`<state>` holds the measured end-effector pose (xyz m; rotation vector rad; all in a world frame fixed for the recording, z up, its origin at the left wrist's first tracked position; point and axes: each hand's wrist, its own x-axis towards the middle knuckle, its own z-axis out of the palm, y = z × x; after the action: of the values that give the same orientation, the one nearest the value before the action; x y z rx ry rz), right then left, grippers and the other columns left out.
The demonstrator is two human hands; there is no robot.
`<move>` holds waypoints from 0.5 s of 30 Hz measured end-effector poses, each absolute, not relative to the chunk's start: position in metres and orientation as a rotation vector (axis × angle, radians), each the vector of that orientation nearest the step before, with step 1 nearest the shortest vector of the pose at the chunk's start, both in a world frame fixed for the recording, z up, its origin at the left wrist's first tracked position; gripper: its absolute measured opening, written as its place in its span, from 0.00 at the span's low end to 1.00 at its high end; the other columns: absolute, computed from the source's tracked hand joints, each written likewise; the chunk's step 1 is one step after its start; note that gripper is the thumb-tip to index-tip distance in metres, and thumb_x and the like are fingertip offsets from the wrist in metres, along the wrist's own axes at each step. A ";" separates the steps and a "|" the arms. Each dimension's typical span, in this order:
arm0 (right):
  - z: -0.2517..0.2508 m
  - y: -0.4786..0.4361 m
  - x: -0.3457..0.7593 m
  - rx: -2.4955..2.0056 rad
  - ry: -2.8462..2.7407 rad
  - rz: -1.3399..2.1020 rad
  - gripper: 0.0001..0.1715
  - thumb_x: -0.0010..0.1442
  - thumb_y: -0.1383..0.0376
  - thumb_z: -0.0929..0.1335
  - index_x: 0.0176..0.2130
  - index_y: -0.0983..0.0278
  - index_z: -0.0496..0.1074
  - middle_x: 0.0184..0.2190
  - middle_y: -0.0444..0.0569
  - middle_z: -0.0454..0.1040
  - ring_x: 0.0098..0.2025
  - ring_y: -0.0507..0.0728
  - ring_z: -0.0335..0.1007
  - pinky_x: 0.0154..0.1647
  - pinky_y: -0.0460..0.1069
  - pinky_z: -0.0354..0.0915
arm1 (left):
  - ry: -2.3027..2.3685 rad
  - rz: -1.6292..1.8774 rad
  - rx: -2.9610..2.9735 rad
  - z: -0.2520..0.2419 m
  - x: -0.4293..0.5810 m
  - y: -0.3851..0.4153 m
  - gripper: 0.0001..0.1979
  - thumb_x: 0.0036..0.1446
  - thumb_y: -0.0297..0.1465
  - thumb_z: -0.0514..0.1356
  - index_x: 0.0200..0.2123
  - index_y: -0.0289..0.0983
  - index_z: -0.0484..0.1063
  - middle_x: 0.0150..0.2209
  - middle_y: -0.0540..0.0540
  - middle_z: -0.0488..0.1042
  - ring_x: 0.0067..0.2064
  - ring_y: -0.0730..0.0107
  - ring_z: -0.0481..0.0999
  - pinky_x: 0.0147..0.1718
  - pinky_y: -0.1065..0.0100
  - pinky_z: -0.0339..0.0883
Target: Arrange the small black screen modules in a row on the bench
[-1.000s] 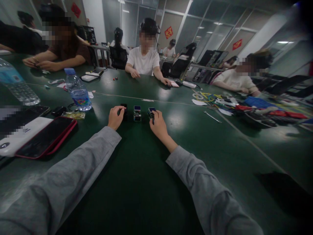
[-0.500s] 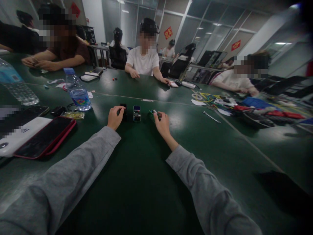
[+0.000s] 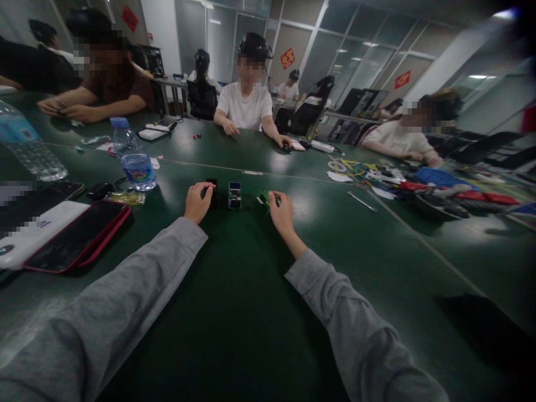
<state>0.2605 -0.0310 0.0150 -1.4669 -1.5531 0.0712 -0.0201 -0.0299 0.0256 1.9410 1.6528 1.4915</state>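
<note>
My left hand rests on the table with its fingers curled round the side of a small black block-shaped part. Just right of that part stands a small electronic module with a dark blue screen face on top; neither hand touches it. Further right, my right hand has thumb and fingers closed on the edge of a green circuit board. The board is tilted, and its right end is hidden behind the fingers.
A water bottle and phones stand to the left. An open-end wrench lies to the right, before a heap of cables and bags. Co-workers sit across the green table.
My right hand has shifted slightly right and turned the green circuit board a little. The left hand, black part and screen module have stayed put.
</note>
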 end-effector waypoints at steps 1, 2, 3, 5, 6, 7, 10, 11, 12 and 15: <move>0.015 -0.032 0.260 -1.449 -1.591 0.030 0.29 0.63 0.48 0.63 0.50 0.68 0.71 0.46 0.59 0.71 0.49 0.64 0.66 0.53 0.59 0.63 | 1.654 1.487 1.938 0.026 -0.020 -0.030 0.11 0.63 0.32 0.53 0.41 0.40 0.75 0.48 0.45 0.76 0.52 0.58 0.70 0.54 0.54 0.61; 0.016 -0.033 0.260 -1.438 -1.634 0.000 0.30 0.62 0.49 0.65 0.53 0.68 0.69 0.48 0.60 0.69 0.51 0.64 0.65 0.54 0.59 0.63 | 1.656 1.484 1.935 0.026 -0.020 -0.030 0.11 0.63 0.32 0.53 0.41 0.40 0.75 0.48 0.45 0.76 0.52 0.58 0.70 0.55 0.54 0.61; 0.016 -0.035 0.259 -1.438 -1.679 -0.015 0.31 0.62 0.51 0.66 0.56 0.68 0.67 0.50 0.60 0.68 0.52 0.65 0.65 0.54 0.60 0.63 | 1.658 1.481 1.933 0.025 -0.020 -0.030 0.11 0.63 0.32 0.53 0.41 0.40 0.75 0.48 0.45 0.76 0.52 0.58 0.70 0.55 0.54 0.61; 0.018 -0.042 0.260 -1.453 -1.760 0.000 0.29 0.62 0.56 0.65 0.58 0.67 0.64 0.51 0.60 0.68 0.53 0.65 0.64 0.55 0.61 0.63 | 1.657 1.484 1.931 0.024 -0.020 -0.028 0.11 0.63 0.32 0.53 0.41 0.40 0.75 0.48 0.45 0.76 0.52 0.58 0.70 0.55 0.54 0.61; 0.019 -0.049 0.262 -1.451 -1.803 0.024 0.28 0.63 0.58 0.64 0.59 0.67 0.64 0.51 0.60 0.69 0.53 0.65 0.65 0.55 0.61 0.63 | 1.655 1.492 1.932 0.024 -0.020 -0.028 0.11 0.63 0.33 0.53 0.41 0.40 0.75 0.47 0.45 0.76 0.52 0.59 0.70 0.55 0.54 0.61; 0.021 -0.057 0.265 -1.433 -1.846 0.050 0.27 0.63 0.60 0.64 0.59 0.67 0.64 0.51 0.59 0.69 0.53 0.65 0.66 0.55 0.62 0.64 | 1.648 1.504 1.936 0.023 -0.021 -0.027 0.10 0.63 0.32 0.53 0.41 0.40 0.75 0.47 0.45 0.76 0.52 0.59 0.71 0.55 0.55 0.61; 0.027 -0.095 0.290 -1.323 -1.984 0.170 0.27 0.63 0.58 0.64 0.60 0.64 0.64 0.53 0.56 0.69 0.53 0.63 0.67 0.56 0.60 0.64 | 1.628 1.543 1.950 0.022 -0.020 -0.026 0.10 0.63 0.32 0.53 0.40 0.40 0.75 0.46 0.45 0.77 0.51 0.60 0.71 0.55 0.56 0.61; 0.030 -0.111 0.305 -1.307 -2.015 0.228 0.27 0.63 0.56 0.64 0.60 0.62 0.64 0.53 0.54 0.70 0.52 0.63 0.68 0.55 0.59 0.65 | 1.628 1.547 1.951 0.023 -0.020 -0.027 0.10 0.63 0.32 0.53 0.40 0.40 0.75 0.46 0.45 0.77 0.51 0.60 0.71 0.55 0.56 0.61; 0.033 -0.129 0.325 -1.318 -2.033 0.287 0.27 0.63 0.55 0.64 0.60 0.59 0.65 0.54 0.52 0.70 0.52 0.62 0.69 0.55 0.59 0.65 | 1.630 1.544 1.950 0.023 -0.020 -0.027 0.10 0.63 0.32 0.53 0.40 0.40 0.75 0.46 0.45 0.77 0.51 0.60 0.71 0.55 0.56 0.61; 0.046 -0.187 0.409 -1.550 -1.973 0.313 0.30 0.62 0.48 0.65 0.60 0.53 0.65 0.51 0.51 0.73 0.46 0.64 0.73 0.46 0.59 0.70 | 1.645 1.521 1.946 0.024 -0.019 -0.029 0.11 0.63 0.33 0.53 0.40 0.41 0.75 0.47 0.45 0.76 0.52 0.59 0.70 0.55 0.55 0.62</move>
<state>0.4086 -0.1871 0.0465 -1.5505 -1.9729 0.3131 -0.0189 -0.0294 0.0241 1.9456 1.6454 1.5209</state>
